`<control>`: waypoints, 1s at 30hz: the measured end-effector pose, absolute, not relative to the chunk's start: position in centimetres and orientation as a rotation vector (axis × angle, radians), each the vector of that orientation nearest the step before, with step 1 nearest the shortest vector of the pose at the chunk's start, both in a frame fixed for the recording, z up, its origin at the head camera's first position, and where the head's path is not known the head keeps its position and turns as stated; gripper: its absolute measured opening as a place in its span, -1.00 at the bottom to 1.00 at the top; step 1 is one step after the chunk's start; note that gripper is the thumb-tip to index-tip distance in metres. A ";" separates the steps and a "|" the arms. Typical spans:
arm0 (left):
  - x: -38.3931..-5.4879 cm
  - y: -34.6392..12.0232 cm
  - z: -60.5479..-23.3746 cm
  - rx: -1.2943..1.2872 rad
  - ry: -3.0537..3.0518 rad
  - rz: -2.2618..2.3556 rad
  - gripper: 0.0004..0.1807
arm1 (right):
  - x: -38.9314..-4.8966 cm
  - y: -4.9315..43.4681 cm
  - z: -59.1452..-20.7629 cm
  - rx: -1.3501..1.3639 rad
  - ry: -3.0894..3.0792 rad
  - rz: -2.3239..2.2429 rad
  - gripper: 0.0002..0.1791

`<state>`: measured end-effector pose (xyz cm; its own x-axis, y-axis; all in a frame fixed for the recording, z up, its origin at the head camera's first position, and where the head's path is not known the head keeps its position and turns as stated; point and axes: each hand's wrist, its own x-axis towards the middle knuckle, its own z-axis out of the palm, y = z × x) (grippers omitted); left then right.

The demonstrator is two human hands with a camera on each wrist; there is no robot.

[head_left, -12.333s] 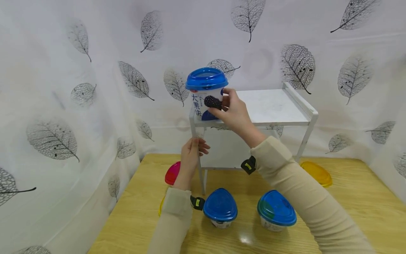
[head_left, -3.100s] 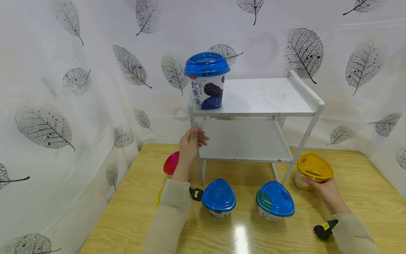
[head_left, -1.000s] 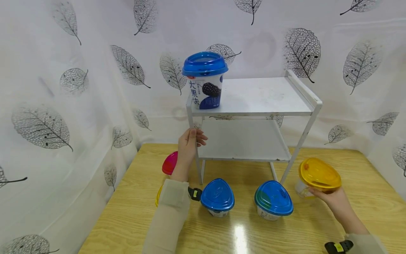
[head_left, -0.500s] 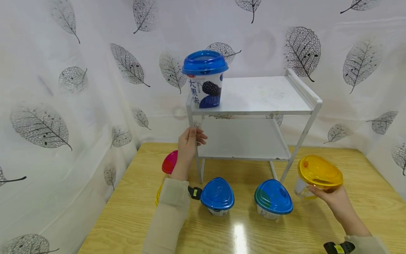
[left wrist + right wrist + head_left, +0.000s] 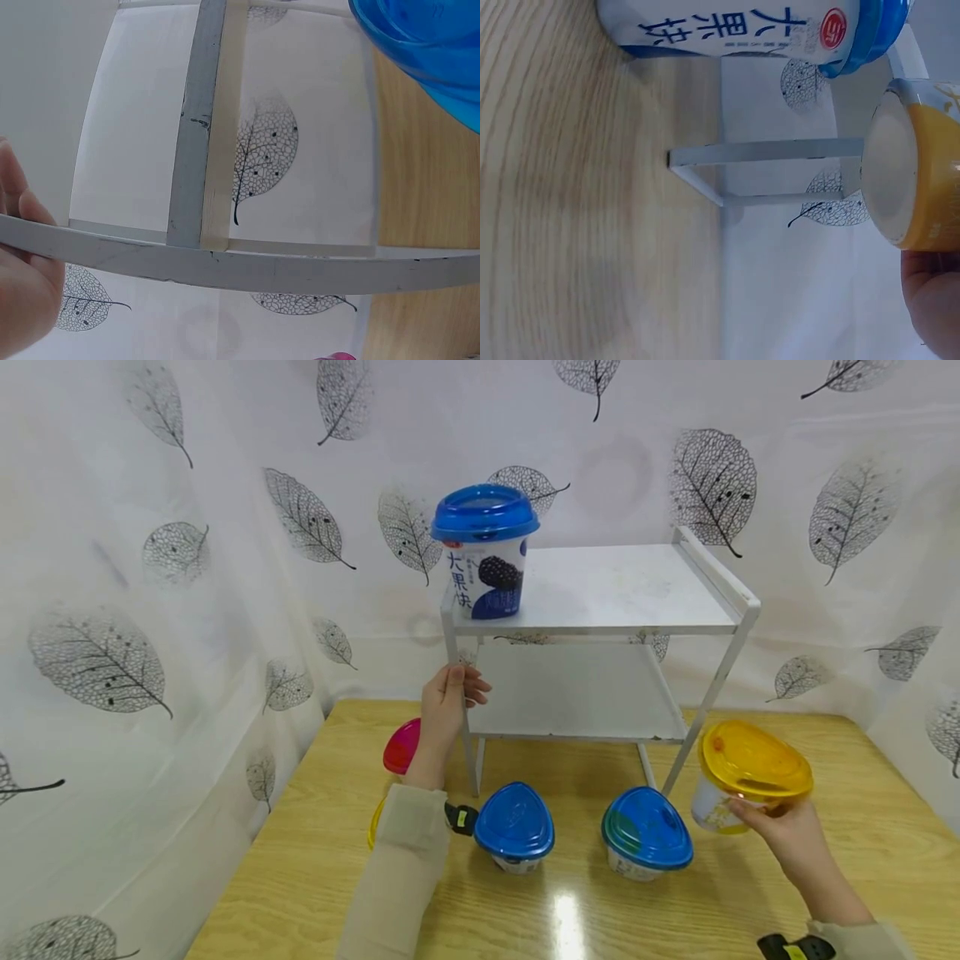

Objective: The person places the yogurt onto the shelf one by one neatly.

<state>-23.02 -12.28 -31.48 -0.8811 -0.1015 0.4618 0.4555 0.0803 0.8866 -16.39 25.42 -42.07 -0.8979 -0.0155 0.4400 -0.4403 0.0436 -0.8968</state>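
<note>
My left hand (image 5: 444,702) grips the front left leg of a white two-tier shelf rack (image 5: 630,589); in the left wrist view the thumb and fingers wrap the grey-white bar (image 5: 300,271). With my right hand (image 5: 797,843) I hold a yogurt cup with a yellow lid (image 5: 753,760), just right of the rack. The cup's pale underside (image 5: 889,169) shows in the right wrist view, raised off the table and slightly tilted. A blue-lidded yogurt cup (image 5: 491,572) with a blackberry picture stands upright at the left end of the top tier.
Two blue-lidded cups, one on the left (image 5: 515,822) and one on the right (image 5: 647,831), stand on the wooden table (image 5: 300,877) before the rack. A pink lid (image 5: 401,747) and a yellow lid (image 5: 377,822) show partly behind my left arm. A leaf-print curtain (image 5: 225,568) encloses the table.
My right hand has let go of the blue-lidded cup on the top tier, moved down right and taken the yellow-lidded cup, which is now lifted a little. My left hand keeps its grip.
</note>
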 end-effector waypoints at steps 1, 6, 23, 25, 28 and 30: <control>-23.2 -12.4 -31.7 -0.352 -1.955 -1.859 -0.61 | -16.4 25.3 -41.9 0.459 -2.016 1.916 -0.43; -24.4 -12.7 -32.9 -0.345 -1.940 -1.870 -0.58 | -16.3 24.4 -41.2 0.409 -2.078 1.802 -0.44; -24.6 -12.7 -33.5 -0.379 -1.924 -1.835 -0.47 | -16.7 20.8 -38.9 0.457 -2.147 1.634 -0.39; -24.6 -12.7 -33.5 -0.385 -1.925 -1.827 -0.42 | -16.7 20.4 -38.6 0.479 -2.129 1.658 -0.40; -24.7 -12.7 -33.6 -0.382 -1.928 -1.822 -0.43 | -16.8 19.9 -38.0 0.537 -2.077 1.712 -0.43; -24.8 -12.7 -33.6 -0.381 -1.934 -1.822 -0.47 | -16.8 19.6 -37.7 0.571 -2.041 1.738 -0.44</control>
<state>-24.80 -12.68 -33.57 -0.8589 -0.1056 0.5012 0.4940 0.0874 0.8651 -16.83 19.60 -37.68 -0.8377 -0.0505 0.5439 -0.5450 0.1442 -0.8260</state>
